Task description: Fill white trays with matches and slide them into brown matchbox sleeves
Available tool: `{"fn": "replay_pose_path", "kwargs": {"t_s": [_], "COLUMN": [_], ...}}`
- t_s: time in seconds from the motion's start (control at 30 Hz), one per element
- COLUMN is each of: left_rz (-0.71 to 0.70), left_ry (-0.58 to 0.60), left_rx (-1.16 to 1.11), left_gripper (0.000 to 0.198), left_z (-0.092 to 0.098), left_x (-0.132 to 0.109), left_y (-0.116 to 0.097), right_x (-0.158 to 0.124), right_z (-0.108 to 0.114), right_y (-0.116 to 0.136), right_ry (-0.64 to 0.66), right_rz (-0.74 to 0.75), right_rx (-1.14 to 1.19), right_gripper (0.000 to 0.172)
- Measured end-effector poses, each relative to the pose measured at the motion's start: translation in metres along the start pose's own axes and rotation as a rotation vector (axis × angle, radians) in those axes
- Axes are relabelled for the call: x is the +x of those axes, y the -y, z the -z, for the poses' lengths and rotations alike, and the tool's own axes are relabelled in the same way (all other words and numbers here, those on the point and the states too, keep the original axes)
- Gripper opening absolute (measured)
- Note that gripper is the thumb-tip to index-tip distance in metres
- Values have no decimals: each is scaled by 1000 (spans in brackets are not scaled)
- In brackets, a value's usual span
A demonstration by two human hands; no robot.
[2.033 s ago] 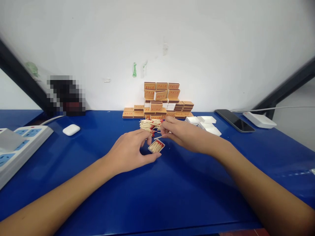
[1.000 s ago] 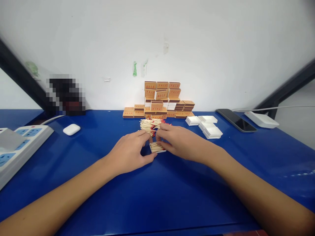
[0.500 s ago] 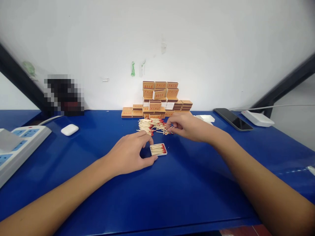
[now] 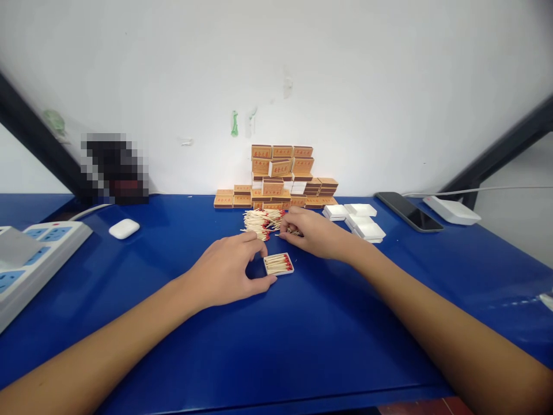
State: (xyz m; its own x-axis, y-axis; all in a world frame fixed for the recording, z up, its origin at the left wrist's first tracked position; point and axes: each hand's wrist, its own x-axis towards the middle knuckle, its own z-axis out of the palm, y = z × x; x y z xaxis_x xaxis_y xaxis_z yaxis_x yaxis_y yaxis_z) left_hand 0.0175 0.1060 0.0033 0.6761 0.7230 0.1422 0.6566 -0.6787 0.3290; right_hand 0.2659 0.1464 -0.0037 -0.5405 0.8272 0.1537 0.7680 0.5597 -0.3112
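A small white tray of red-tipped matches lies on the blue table. My left hand grips its left end between thumb and fingers. My right hand is at the right side of the loose match pile, its fingers curled together over some matches; what lies between the fingertips is too small to make out. Behind the pile, orange matchboxes are stacked against the wall. Several white trays are piled to the right of my right hand.
A dark phone and a white box lie at the back right. On the left are a white earbud case and a power strip. A cable runs along the wall at right.
My right hand has moved left along the match pile, bringing the white trays on the right into fuller view. My left hand stays at the tray of matches.
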Motion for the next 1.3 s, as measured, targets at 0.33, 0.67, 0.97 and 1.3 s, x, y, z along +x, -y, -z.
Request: {"fn": "replay_pose_path", "kwargs": {"t_s": [0.33,0.67,0.97,1.3], "left_rz": [0,-29,-5,-28], "left_ry": [-2,-7,6,-9], "left_rx": [-7,-3,-13,-8], "left_gripper": [30,28,28,27], "left_z": [0,1,2,2], "left_x": [1,1,1,1], "left_y": [1,2,2,2], "right_x": [-12,-19,-18,-19], "right_z": [29,26,37,23], "right_y": [20,45,28,33], "right_ry": [26,226,144,227], "right_rz": [22,73,44,62], "right_rx": [163,218,140,188], "right_gripper": [16,7,4,5]}}
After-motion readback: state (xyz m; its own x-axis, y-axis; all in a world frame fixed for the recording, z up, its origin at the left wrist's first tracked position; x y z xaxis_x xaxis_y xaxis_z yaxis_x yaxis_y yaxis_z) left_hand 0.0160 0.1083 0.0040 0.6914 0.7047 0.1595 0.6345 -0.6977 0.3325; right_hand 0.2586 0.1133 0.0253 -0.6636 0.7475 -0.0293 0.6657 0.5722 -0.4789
